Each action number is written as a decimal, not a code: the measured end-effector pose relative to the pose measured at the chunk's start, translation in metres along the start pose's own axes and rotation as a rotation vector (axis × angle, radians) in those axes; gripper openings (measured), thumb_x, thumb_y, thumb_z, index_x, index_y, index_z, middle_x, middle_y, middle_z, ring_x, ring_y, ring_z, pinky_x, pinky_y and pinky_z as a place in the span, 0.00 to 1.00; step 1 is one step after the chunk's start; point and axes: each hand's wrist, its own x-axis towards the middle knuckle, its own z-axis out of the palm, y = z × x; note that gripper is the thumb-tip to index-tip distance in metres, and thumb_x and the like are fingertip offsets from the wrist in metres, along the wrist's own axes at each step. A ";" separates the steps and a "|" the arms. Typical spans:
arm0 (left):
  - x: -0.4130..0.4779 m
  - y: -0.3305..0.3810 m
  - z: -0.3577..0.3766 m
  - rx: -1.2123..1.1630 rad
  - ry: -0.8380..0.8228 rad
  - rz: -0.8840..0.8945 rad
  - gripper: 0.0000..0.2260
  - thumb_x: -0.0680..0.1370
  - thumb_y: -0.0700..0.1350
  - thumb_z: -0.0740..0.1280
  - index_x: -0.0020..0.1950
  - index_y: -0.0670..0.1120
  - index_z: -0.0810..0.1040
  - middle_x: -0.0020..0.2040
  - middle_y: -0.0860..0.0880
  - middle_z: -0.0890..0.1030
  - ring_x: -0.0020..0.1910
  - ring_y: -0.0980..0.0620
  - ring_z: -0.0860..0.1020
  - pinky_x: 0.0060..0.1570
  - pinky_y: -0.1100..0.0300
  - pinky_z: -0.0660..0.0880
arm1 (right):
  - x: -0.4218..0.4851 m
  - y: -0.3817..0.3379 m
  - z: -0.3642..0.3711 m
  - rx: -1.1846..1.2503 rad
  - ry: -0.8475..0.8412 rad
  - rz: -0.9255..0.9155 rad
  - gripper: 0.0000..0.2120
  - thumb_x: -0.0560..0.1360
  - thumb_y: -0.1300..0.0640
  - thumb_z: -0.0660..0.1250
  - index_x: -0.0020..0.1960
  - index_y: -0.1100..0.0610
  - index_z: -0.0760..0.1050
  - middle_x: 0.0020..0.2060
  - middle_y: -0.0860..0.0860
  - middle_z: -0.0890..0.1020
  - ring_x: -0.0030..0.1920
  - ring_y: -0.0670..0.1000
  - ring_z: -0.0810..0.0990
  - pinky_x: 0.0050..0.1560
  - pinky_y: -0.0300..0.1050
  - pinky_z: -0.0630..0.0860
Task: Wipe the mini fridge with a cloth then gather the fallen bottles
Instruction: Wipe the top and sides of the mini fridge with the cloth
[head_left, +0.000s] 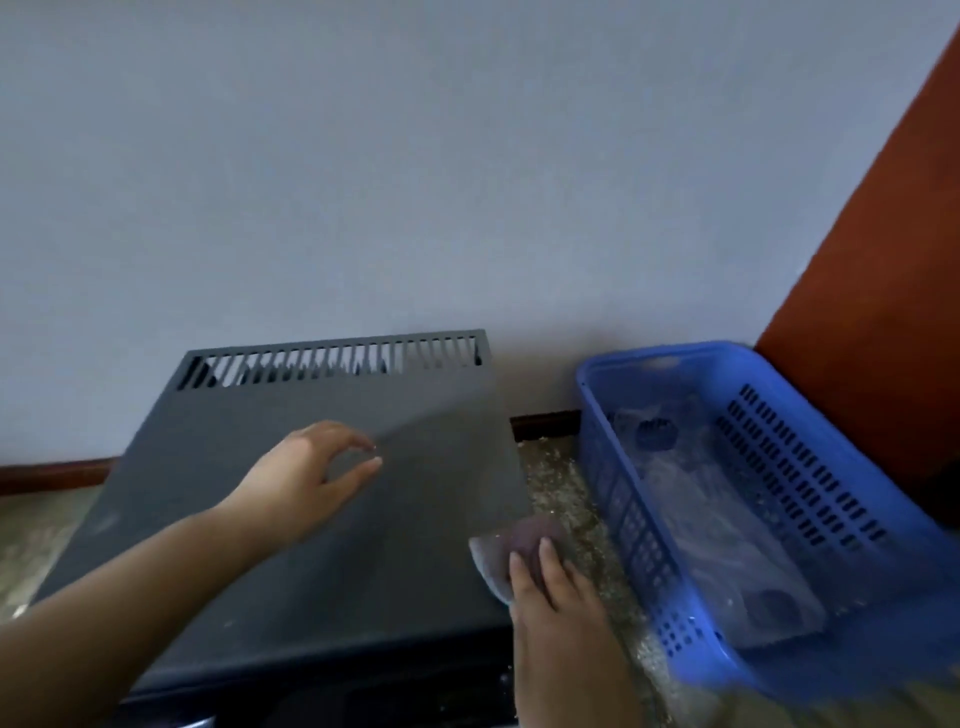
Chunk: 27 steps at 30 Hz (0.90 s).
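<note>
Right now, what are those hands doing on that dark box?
A person is wiping the mini fridge top. The right hand presses a grey cloth at its right edge. The left hand is over the middle of the top, holding nothing. A blue basket beside it on the floor holds what look like clear bottles.

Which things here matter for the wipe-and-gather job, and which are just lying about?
Job: mini fridge, cloth under the right hand, left hand, bottles in the blue basket.
Lying about: red panel, skirting board.
</note>
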 end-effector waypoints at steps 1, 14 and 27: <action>-0.014 -0.014 -0.004 -0.002 0.024 -0.032 0.12 0.76 0.52 0.66 0.55 0.49 0.79 0.53 0.53 0.78 0.54 0.53 0.76 0.50 0.64 0.68 | 0.002 -0.006 -0.002 -0.103 -0.007 -0.016 0.16 0.68 0.56 0.59 0.41 0.56 0.86 0.43 0.57 0.86 0.35 0.58 0.85 0.28 0.46 0.79; -0.130 -0.146 -0.033 -0.003 0.070 0.094 0.33 0.69 0.65 0.47 0.64 0.51 0.75 0.66 0.50 0.74 0.67 0.50 0.70 0.68 0.59 0.62 | -0.008 -0.156 0.047 -0.295 -0.091 0.167 0.26 0.64 0.62 0.49 0.50 0.68 0.81 0.48 0.67 0.82 0.45 0.64 0.84 0.41 0.53 0.82; -0.167 -0.217 -0.036 -0.550 0.249 -0.437 0.18 0.80 0.49 0.58 0.68 0.43 0.70 0.66 0.45 0.74 0.66 0.46 0.71 0.65 0.51 0.66 | 0.080 -0.166 0.036 -0.217 -0.174 0.525 0.24 0.81 0.48 0.47 0.76 0.47 0.52 0.77 0.54 0.51 0.76 0.58 0.50 0.73 0.58 0.55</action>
